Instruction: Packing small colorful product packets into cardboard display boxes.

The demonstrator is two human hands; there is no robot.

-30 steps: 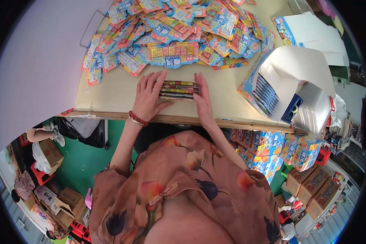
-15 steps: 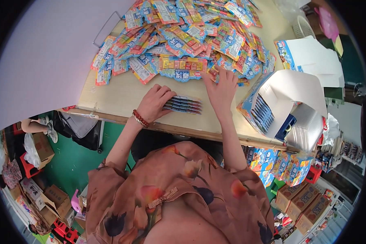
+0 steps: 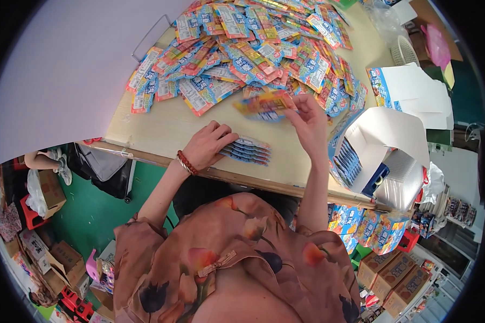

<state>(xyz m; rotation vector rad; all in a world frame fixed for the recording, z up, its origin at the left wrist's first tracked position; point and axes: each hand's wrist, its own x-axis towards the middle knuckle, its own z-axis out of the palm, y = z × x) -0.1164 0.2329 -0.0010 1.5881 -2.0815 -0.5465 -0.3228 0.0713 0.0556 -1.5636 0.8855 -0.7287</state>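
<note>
The step in hand looks like taking up one loose packet while a small set is kept in order: the right hand (image 3: 310, 129) has thumb and fingers pinched on the right end of a single candy packet (image 3: 267, 103), lifted between the pile of packets (image 3: 253, 59) toward the far edge of the table (image 3: 167, 129) and the neat stack (image 3: 248, 151) near its front edge. The left hand (image 3: 207, 145) is closed around the left end of that stack, its fingers bent over the packets. As a judgement, the next move calls for a light right-hand pinch, the packet turned in line with the stack, and a steady left hold so the slanted rows do not slip apart. At the table's front right corner, an open box (image 3: 399, 129) holds a row of upright packets (image 3: 348, 164). The lifted packet is blurred, so its face is hard to make out; the left thumb is mostly hidden, and how many packets it helps hold cannot be counted surely. The pile is cut off at the top, and the box's flaps and wall hide part of its inside.
</note>
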